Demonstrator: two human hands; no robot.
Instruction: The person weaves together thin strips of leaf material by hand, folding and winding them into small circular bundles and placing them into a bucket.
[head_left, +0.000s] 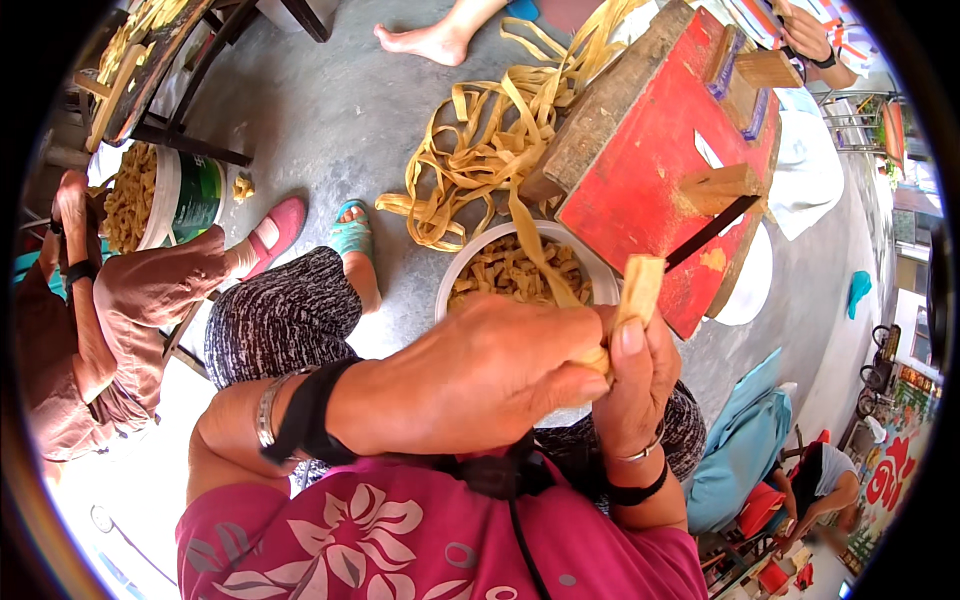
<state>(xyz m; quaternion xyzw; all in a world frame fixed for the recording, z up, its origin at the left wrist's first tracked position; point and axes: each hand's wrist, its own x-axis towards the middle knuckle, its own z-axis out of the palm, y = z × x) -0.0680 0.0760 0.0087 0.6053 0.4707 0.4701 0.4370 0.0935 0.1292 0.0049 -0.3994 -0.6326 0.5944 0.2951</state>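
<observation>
In front of my chest, my left hand (480,365) is closed, its fingers wrapped round a flat tan strip (548,268) that runs up to a loose heap. Right against it, my right hand (638,385) pinches a short folded tan bundle (641,290), thumb on its face. The two hands touch or nearly touch. Just beyond them stands a white bucket (450,290), part filled with small tan folded pieces (510,270). A dark blade (712,235) sticks out from a wooden block (720,188) on a red board (640,180), its end close to the bundle.
A heap of long tan strips (480,150) lies on the grey floor beside the board. At left, another person sits by a white-and-green bucket (195,195) of similar pieces, below a dark wooden table (165,60). Another person's hand (805,35) is at the board's far end.
</observation>
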